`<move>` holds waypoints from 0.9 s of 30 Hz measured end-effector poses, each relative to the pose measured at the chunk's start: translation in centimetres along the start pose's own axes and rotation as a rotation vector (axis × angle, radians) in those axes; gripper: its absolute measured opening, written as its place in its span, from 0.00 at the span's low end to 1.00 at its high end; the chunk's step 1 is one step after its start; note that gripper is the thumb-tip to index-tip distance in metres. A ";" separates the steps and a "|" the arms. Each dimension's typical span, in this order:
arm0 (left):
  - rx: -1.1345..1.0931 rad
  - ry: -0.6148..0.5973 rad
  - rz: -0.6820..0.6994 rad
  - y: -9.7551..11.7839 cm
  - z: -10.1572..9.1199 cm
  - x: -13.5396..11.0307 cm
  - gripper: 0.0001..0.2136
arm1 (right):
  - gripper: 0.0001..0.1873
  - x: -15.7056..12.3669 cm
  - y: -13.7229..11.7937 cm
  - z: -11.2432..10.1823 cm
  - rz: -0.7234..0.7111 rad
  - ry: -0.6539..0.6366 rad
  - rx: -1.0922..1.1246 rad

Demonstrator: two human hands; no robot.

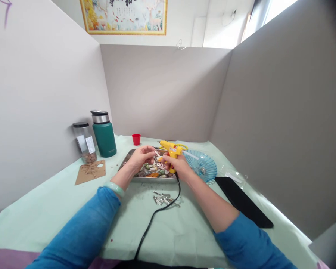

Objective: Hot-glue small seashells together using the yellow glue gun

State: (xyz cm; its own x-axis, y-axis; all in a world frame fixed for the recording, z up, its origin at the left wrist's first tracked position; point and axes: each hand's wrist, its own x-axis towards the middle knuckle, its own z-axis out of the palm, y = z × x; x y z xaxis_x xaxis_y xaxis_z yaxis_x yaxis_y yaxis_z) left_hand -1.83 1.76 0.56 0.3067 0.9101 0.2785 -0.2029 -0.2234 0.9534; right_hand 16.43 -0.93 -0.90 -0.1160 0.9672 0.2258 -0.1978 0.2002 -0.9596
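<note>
My right hand (182, 164) is wrapped round a yellow hot glue gun (174, 150), whose nozzle points left and whose clear glue stick juts out at the back. My left hand (140, 158) pinches a small silvery metal clip (157, 153) close to the fingertips of my right hand. Both hands are above a metal tray (154, 180) of shells and stones. In front of the tray lies a loose pile of small metal clips (164, 198), and the gun's black cord (154, 215) runs past it to the table's front edge.
Right of the tray is a blue scalloped glass plate (212, 164), with clear plastic wrap and a black flat board (243, 201) beyond. At left stand a green bottle (104, 138), a jar (85, 144) and a cardboard piece (93, 172). A red cup (136, 139) sits behind.
</note>
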 end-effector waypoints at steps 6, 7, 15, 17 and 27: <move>0.048 -0.089 -0.017 -0.1 0.5 -0.3 0.12 | 0.19 -0.5 -0.2 0.8 0.054 -0.040 0.142; 0.057 -0.107 -0.031 -0.1 0.5 -0.3 0.11 | 0.19 -0.5 -0.2 0.8 0.058 -0.050 0.155; 0.087 -0.103 -0.083 0.1 0.6 -0.5 0.12 | 0.21 -0.4 0.0 0.7 0.070 -0.102 0.159; 0.097 -0.094 -0.088 0.0 0.6 -0.5 0.12 | 0.21 -0.5 0.0 0.7 0.078 -0.102 0.155; 0.372 0.164 -0.048 0.1 -2.2 1.0 0.11 | 0.16 0.2 -0.1 -0.4 0.010 0.038 0.016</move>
State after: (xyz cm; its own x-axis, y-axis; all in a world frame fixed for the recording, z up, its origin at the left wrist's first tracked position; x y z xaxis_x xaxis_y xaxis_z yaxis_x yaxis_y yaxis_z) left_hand -3.60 3.47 0.67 0.1494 0.9593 0.2396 0.1673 -0.2633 0.9501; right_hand 16.78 -0.65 -0.86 -0.0815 0.9744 0.2094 -0.2127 0.1883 -0.9588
